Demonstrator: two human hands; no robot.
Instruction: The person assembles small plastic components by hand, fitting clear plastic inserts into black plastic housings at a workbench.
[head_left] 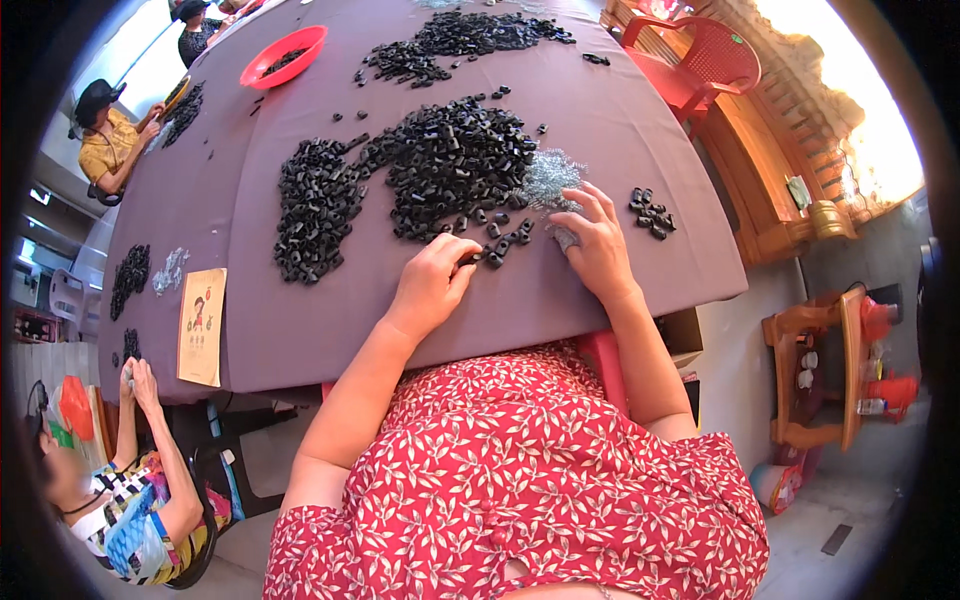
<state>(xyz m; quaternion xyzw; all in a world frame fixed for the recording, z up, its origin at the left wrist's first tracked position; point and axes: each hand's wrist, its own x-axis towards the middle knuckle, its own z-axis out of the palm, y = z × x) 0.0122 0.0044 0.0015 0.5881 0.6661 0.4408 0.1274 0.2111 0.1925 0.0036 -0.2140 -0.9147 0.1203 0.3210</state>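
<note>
My left hand (437, 278) is pinched on a small black cylindrical part (470, 258) at the near edge of the loose parts. Beside its fingertips lie several like parts (508, 243) in a short row. My right hand (600, 245) curls at the near side of a heap of tiny silvery pieces (553, 178). A few such pieces show under its bent fingers, and the index finger reaches toward the heap. Beyond both hands spreads a big pile of black parts (455, 160), joined on the left by a second pile (318, 205). A small black cluster (652, 212) sits right of my right hand.
A purple-grey cloth covers the table (420, 350). A booklet (203, 328) lies at its left edge. Farther off are a red bowl (284, 57) and another black pile (490, 33). People sit along the left side, one (110, 140) in yellow. A red chair (697, 65) stands right.
</note>
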